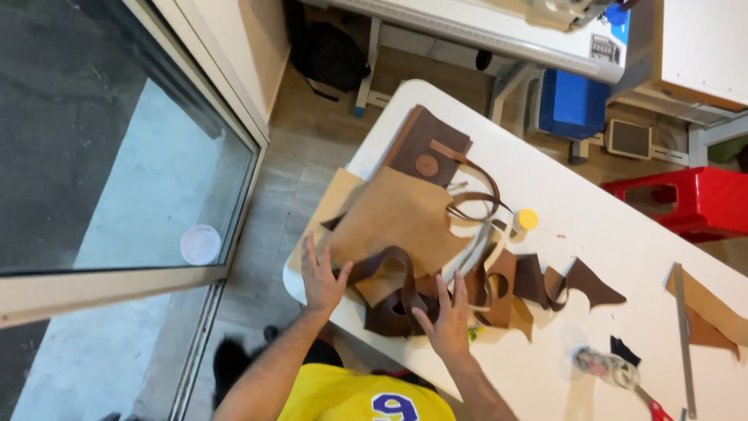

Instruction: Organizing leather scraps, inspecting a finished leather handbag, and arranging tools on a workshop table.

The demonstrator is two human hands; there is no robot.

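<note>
A white table (615, 234) bears leather pieces (405, 218), a yellow cap (527, 219), a metal ruler (684, 335) and scissors (623, 373).

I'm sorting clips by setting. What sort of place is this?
Probably a small leather craft workshop: leather pieces piled on a white table, a metal ruler and scissors nearby.

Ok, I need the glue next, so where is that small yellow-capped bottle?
In the head view, the yellow-capped bottle stands on the white table, just right of the tan leather sheet and its brown straps, beyond both hands.
</note>
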